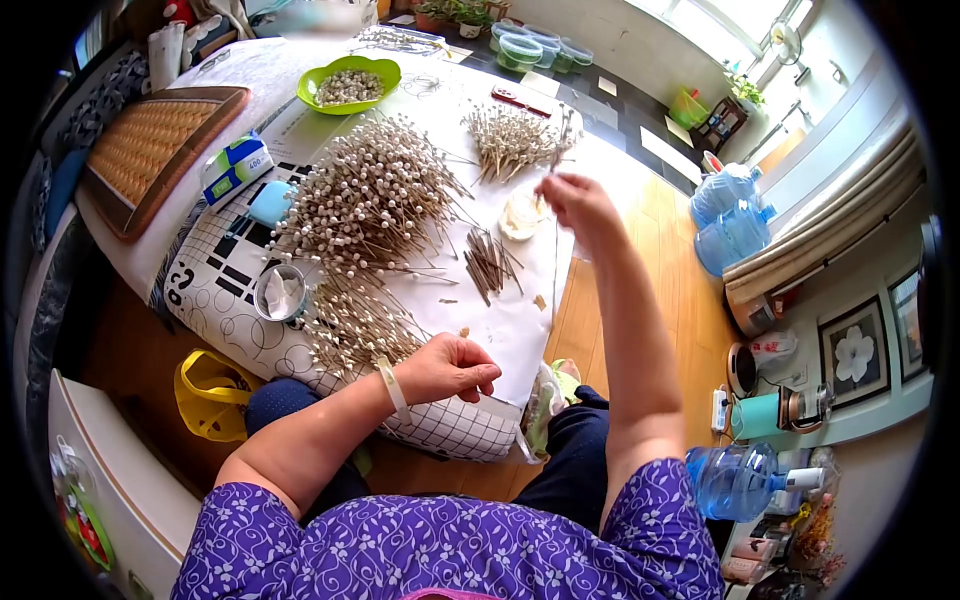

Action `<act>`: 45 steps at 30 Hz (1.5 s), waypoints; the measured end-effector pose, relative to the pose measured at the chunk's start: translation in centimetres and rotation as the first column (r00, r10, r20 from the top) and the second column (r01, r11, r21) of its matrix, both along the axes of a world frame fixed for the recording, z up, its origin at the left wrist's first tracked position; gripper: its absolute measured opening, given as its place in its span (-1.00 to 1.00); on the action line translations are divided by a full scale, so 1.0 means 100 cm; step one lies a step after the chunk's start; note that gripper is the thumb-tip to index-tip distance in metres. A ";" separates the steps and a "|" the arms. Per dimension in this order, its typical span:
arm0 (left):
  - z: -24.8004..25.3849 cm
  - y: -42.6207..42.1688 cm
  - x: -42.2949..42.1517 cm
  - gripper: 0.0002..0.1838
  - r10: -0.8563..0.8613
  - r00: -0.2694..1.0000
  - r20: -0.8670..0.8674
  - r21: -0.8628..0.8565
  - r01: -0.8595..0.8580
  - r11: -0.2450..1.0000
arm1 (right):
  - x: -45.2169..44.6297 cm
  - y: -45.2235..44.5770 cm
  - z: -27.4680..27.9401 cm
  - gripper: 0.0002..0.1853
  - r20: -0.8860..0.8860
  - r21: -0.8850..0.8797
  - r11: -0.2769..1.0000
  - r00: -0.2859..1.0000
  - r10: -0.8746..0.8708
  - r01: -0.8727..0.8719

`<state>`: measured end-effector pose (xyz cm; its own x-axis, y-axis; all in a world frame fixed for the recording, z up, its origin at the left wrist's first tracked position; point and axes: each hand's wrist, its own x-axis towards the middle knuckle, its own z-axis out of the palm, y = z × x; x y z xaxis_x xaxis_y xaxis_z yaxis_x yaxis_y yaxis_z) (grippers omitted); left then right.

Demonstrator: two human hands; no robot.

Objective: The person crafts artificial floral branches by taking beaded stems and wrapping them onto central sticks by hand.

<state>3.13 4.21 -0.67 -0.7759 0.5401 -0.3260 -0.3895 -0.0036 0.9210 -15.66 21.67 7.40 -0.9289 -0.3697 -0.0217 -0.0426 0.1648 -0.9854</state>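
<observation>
My right hand (pixel 580 208) is raised at the table's right edge, its fingers pinched on a thin brown stem (pixel 560 150) that points up and looks blurred. Below it sits a round cream-coloured item (pixel 522 215). My left hand (pixel 450 368) is closed over the near edge, thumb against fingers; what it holds, if anything, is hidden. Just beyond it lie stems with small pale tips (pixel 360 325). A large heap of white-tipped stems (pixel 365 190) fills the middle. Short bare sticks (pixel 490 265) lie on white paper (pixel 510 335), with another white-tipped bunch (pixel 505 140) farther back.
A green bowl (pixel 348 84) of round white pieces stands at the back. On the left are a tissue pack (pixel 237 170), a blue box (pixel 271 203) and a small tub (pixel 280 293). A yellow bag (pixel 212 395) is beside my leg; water bottles (pixel 735 235) stand right.
</observation>
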 end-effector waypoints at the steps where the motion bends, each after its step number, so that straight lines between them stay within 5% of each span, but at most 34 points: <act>1: -0.001 -0.001 -0.001 -0.77 0.003 1.000 -0.010 -0.009 -0.003 1.000 | -0.029 -0.002 0.004 -0.73 -0.051 0.121 0.993 0.998 0.022 -0.016; 4: -0.004 0.001 0.002 -0.76 0.006 1.000 0.005 0.005 -0.006 1.000 | -0.050 0.000 0.015 -0.61 -0.073 0.370 0.924 0.995 -0.074 0.095; 6: -0.005 0.001 0.005 -0.76 -0.009 1.000 -0.008 0.012 0.009 1.000 | -0.031 0.008 0.007 -0.57 -0.148 0.296 0.942 0.982 -0.120 0.160; 9: -0.005 0.001 0.010 -0.77 -0.113 0.992 -0.055 -0.004 0.113 0.994 | 0.021 0.030 -0.018 -0.62 -0.021 0.110 0.965 0.971 -0.237 0.237; 14: -0.013 0.007 0.014 -0.81 -0.121 0.988 -0.099 -0.036 0.118 0.992 | 0.097 0.025 -0.056 -0.86 0.143 0.023 1.000 0.990 -0.019 0.016; 20: 0.002 0.009 0.037 -0.83 -0.216 0.890 -0.403 -0.104 0.190 0.976 | 0.117 -0.032 -0.082 -0.86 -0.020 0.351 0.906 0.965 0.262 -0.238; 22: 0.004 0.006 0.038 -0.85 -0.212 0.861 -0.462 -0.116 0.178 0.977 | 0.112 -0.051 -0.080 -0.86 -0.174 0.501 0.850 0.944 0.281 -0.160; 24: 0.005 0.000 0.038 -0.85 -0.227 0.847 -0.480 -0.126 0.189 0.974 | 0.100 -0.075 -0.094 -0.85 -0.295 0.291 0.949 0.933 0.208 -0.120; 31: 0.011 -0.014 0.023 -0.87 -0.169 0.837 -0.520 -0.228 0.054 0.972 | 0.074 -0.147 -0.074 -0.82 -0.538 0.558 0.821 0.805 0.249 0.118; 34: 0.010 -0.013 0.025 -0.85 -0.314 0.786 -0.533 -0.375 0.114 0.920 | 0.071 -0.171 -0.077 -0.83 -0.567 0.543 0.829 0.786 0.247 0.131; 38: 0.002 -0.005 0.033 -0.80 -0.377 0.745 -0.551 -0.369 0.188 0.910 | 0.075 -0.197 -0.079 -0.76 -0.585 0.604 0.789 0.737 0.339 0.117; 43: 0.001 -0.002 0.036 -0.84 -0.438 0.732 -0.522 -0.416 0.230 0.880 | 0.077 -0.223 -0.089 -0.77 -0.701 0.643 0.758 0.486 0.522 0.114; 45: -0.002 -0.002 0.035 -0.84 -0.431 0.726 -0.536 -0.425 0.209 0.881 | 0.079 -0.228 -0.084 -0.86 -0.519 0.819 0.568 0.521 0.677 0.079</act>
